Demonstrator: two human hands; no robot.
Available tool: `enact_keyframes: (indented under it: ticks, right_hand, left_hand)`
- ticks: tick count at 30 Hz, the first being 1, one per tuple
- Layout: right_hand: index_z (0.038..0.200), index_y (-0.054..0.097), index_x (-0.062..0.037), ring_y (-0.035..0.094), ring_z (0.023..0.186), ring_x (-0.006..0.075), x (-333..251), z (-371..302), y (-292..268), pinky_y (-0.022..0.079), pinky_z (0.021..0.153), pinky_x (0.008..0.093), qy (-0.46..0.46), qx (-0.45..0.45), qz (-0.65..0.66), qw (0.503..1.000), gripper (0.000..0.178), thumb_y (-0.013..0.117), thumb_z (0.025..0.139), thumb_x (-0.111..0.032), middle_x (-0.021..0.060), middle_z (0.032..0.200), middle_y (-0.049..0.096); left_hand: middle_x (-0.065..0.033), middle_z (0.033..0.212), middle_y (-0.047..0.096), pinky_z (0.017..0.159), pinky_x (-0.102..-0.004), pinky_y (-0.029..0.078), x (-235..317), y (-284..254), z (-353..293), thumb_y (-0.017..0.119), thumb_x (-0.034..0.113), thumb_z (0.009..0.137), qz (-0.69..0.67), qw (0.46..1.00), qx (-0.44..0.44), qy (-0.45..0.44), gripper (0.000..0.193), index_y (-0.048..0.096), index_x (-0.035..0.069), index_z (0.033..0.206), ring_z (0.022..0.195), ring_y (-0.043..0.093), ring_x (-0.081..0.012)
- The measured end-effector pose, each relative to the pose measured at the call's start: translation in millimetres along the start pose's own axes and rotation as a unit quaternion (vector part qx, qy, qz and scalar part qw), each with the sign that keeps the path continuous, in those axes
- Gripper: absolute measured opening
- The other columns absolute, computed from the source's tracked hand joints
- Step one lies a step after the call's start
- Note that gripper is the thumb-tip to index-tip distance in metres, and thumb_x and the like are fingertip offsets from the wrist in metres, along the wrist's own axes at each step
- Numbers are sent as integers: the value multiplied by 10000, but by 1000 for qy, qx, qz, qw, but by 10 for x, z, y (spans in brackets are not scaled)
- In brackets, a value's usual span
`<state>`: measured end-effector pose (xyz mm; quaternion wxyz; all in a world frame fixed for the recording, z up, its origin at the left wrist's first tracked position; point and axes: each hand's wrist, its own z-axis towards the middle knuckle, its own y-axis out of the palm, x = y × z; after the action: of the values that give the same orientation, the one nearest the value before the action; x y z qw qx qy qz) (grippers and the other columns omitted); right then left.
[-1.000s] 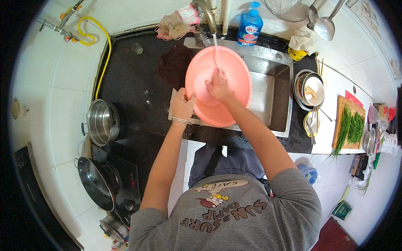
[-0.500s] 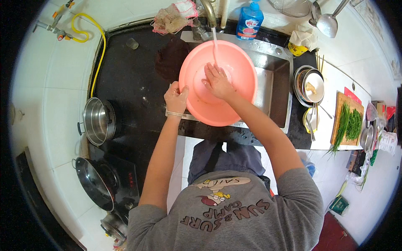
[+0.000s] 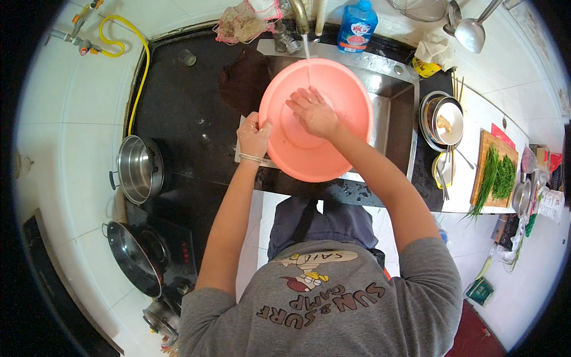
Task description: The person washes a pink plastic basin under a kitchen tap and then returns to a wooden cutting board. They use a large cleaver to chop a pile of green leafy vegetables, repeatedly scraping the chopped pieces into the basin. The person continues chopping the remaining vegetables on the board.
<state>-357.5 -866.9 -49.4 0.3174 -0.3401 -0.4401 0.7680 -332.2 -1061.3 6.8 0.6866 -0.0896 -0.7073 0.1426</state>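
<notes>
A pink plastic basin sits over the metal sink, its inside facing up. My left hand grips the basin's left rim, thumb on the inner side. Inside the basin, my right hand lies with its fingers spread, palm down against or just over the bottom; the exact contact is hidden under the palm. From the faucet a thin stream of water runs into the basin, just beyond my right fingers.
A blue soap bottle stands behind the sink. Stacked bowls and a cutting board with chopped greens are at the right. Along the left are a steel pot and a wok. A dark cloth lies left of the basin.
The basin has shifted slightly to the right, with my left hand still on its rim. My right hand has moved a little to the right inside it.
</notes>
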Motion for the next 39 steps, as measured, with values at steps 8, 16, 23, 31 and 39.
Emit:
enact_keyframes:
  ticks: [8,16,23,31,39]
  right_hand:
    - [1146,587,-132,527,1080,162,5,-216,22,400,950,364,159,-193,309,918,287,471,889,-189,48,1212,562]
    - [1102,561,-45,570,838,175,515,378,297,479,701,294,329,-46,566,755,257,386,915,-76,72,1015,595]
    - [1109,584,-29,382,1236,277,-281,-135,366,318,1000,435,-39,-52,28,997,343,475,823,-184,115,1276,483]
    - [1239,534,-199,350,1273,239,-70,-111,114,188,1092,472,-30,-139,-24,990,425,483,817,-217,23,1346,433]
    - [1136,581,-244,392,1219,251,-108,128,-294,182,1106,480,-145,-221,-147,953,345,506,801,-203,9,1193,513]
  left_hand:
    - [-33,574,449,499,-271,355,-212,-65,66,629,69,740,82,995,54,9,168,495,-9,676,547,388,-86]
    - [12,609,418,512,-247,344,-555,-83,219,574,39,768,42,999,22,-3,162,458,18,656,570,372,-72]
    - [15,604,426,511,-249,335,-475,67,201,559,19,725,-145,986,52,-63,150,438,12,637,575,356,-65]
    - [44,608,377,504,-229,319,-311,84,210,556,22,750,-40,999,13,-20,187,420,27,622,576,344,-47]
    - [48,641,437,526,-220,358,-412,68,192,565,32,791,-111,992,-16,-53,173,477,52,643,577,379,-41]
